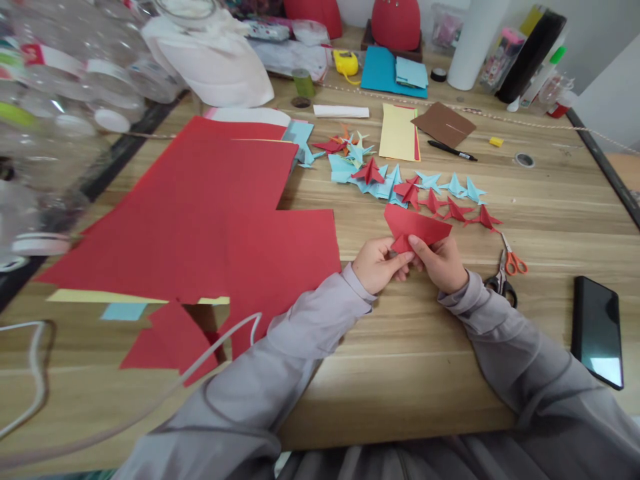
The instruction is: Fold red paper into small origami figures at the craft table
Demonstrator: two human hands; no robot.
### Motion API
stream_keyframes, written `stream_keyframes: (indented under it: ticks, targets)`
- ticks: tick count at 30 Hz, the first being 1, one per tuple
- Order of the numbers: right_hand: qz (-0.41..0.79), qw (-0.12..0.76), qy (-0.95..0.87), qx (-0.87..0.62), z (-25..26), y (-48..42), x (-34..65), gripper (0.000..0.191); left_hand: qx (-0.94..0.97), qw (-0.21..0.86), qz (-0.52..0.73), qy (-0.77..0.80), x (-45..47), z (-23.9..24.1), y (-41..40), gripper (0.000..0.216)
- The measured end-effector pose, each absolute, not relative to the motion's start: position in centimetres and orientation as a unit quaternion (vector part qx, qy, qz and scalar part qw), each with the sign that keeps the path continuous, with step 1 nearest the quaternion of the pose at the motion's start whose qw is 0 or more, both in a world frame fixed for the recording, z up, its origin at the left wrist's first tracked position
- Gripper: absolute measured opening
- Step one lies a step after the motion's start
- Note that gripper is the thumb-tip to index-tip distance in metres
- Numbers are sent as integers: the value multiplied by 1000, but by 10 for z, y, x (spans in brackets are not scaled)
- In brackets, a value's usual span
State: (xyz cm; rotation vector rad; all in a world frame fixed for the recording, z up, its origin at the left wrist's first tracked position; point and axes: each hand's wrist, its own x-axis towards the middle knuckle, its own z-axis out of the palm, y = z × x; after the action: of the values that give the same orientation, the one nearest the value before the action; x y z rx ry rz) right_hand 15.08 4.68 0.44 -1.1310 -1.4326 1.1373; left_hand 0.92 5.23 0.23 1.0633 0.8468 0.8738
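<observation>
A partly folded piece of red paper (pixel 420 225) is held between both hands above the table. My left hand (pixel 381 265) pinches its lower left corner, fingers closed. With the thumb pressed on a crease, my right hand (pixel 443 261) grips its lower right part; some fingers are hidden behind the paper. Just beyond the hands lie folded paper cranes, red ones (pixel 456 211) and light blue ones (pixel 429 181), in a loose row. Large red sheets (pixel 210 213) spread over the table to the left of my left hand.
Orange-handled scissors (pixel 515 261) and black-handled scissors (pixel 501 283) lie right of my right hand, with a phone (pixel 597 331) farther right. A white cable (pixel 165 393) crosses the left front. Plastic bottles (pixel 65 87) crowd the left edge. Yellow paper (pixel 399 133) and a black pen (pixel 453 151) lie farther back.
</observation>
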Motion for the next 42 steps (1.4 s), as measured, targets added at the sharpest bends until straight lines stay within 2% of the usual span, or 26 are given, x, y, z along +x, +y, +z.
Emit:
stream_keyframes:
  ticks: [7, 15, 30, 42]
  targets:
    - [470, 427, -610, -473, 5, 46, 150, 58, 472, 689, 411, 365, 9, 5, 53, 38]
    - [476, 413, -660, -408, 7, 44, 152, 54, 519, 651, 406, 378, 7, 4, 53, 33]
    - [472, 419, -626, -457, 8, 44, 151, 58, 499, 661, 407, 385, 7, 8, 54, 53]
    - [487, 422, -585, -493, 9, 45, 148, 59, 478, 662, 428, 389, 8, 6, 54, 40]
